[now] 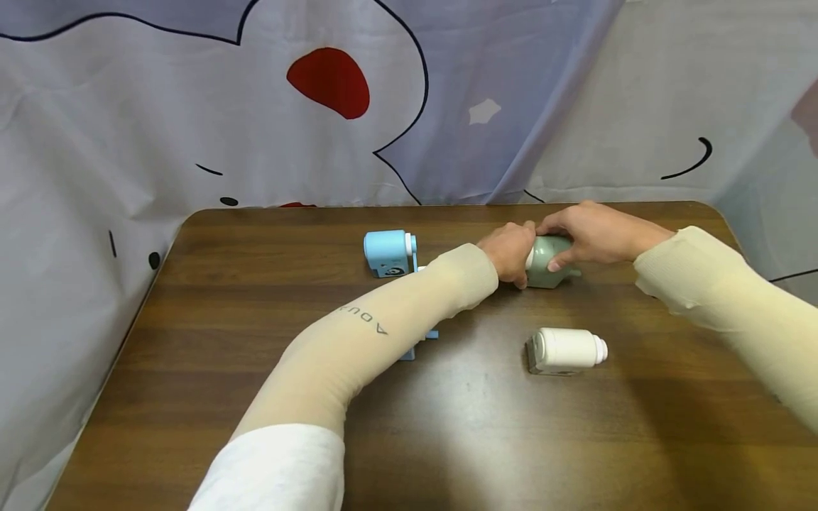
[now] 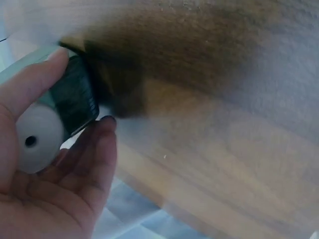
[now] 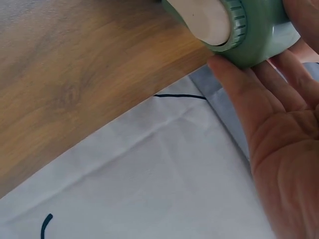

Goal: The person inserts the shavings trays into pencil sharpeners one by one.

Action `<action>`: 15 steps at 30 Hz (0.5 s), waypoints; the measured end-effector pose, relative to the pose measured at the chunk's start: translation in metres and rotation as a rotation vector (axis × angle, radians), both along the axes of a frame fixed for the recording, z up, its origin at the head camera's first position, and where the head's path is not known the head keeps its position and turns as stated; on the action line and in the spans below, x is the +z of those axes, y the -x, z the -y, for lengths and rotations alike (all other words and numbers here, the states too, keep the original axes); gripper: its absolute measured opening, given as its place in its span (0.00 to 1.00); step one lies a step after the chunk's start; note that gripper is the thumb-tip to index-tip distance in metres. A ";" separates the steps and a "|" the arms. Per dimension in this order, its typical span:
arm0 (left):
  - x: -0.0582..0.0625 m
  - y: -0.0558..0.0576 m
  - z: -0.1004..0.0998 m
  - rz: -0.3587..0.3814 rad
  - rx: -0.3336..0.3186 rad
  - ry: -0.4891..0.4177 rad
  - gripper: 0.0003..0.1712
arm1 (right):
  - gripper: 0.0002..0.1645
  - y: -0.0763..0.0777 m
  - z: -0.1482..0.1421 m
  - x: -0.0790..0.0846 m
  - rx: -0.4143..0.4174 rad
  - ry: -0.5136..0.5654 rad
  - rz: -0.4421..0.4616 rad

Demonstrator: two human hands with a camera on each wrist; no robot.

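Note:
A green hand-crank pencil sharpener lies on the table near the far edge, gripped by both hands. My left hand holds its white front end; in the left wrist view the thumb lies on the green body beside the round white face with a dark hole. My right hand grips the other end from above, thumb on the near side and fingers beyond. In the right wrist view, the sharpener's pale crank arm and ribbed green ring show beside the right fingers.
A light-blue pencil sharpener with a panda picture stands left of the hands. Another blue item is mostly hidden beneath the left forearm. A white pencil sharpener lies nearer on the brown table. Behind hangs a patterned curtain.

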State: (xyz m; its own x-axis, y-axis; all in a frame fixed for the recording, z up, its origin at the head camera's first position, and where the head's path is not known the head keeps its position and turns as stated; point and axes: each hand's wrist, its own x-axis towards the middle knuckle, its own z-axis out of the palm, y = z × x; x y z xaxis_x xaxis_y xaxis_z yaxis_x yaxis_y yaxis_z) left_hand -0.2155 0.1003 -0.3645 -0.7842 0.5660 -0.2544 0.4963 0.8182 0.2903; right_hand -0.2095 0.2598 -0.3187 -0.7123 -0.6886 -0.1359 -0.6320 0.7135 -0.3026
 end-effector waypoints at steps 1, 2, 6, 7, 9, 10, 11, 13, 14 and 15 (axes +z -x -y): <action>0.001 0.000 0.001 0.008 0.004 0.009 0.47 | 0.29 0.000 0.001 0.000 0.002 -0.008 -0.001; 0.004 0.000 0.002 0.020 0.005 0.019 0.48 | 0.29 0.001 0.002 0.001 0.002 -0.015 0.000; 0.017 -0.003 0.010 0.041 -0.052 0.079 0.48 | 0.29 0.001 0.002 0.002 -0.014 -0.038 0.005; 0.022 -0.003 0.014 0.035 -0.068 0.091 0.49 | 0.29 0.000 0.002 0.002 -0.020 -0.042 0.005; 0.032 -0.004 0.023 0.012 -0.091 0.097 0.50 | 0.29 -0.002 0.001 0.001 -0.033 -0.043 0.003; 0.038 -0.005 0.029 -0.011 -0.095 0.089 0.50 | 0.30 -0.003 0.000 0.001 -0.036 -0.041 0.002; 0.043 -0.007 0.035 -0.031 -0.092 0.079 0.51 | 0.32 -0.006 0.000 0.000 -0.041 -0.042 0.001; 0.054 -0.013 0.049 -0.069 -0.061 0.048 0.54 | 0.39 -0.012 -0.002 0.002 -0.063 -0.033 -0.005; 0.059 -0.018 0.056 -0.087 -0.042 0.035 0.55 | 0.42 -0.016 -0.002 0.004 -0.079 -0.023 -0.009; 0.064 -0.023 0.064 -0.110 -0.022 0.024 0.55 | 0.45 -0.020 -0.002 0.007 -0.094 -0.007 -0.014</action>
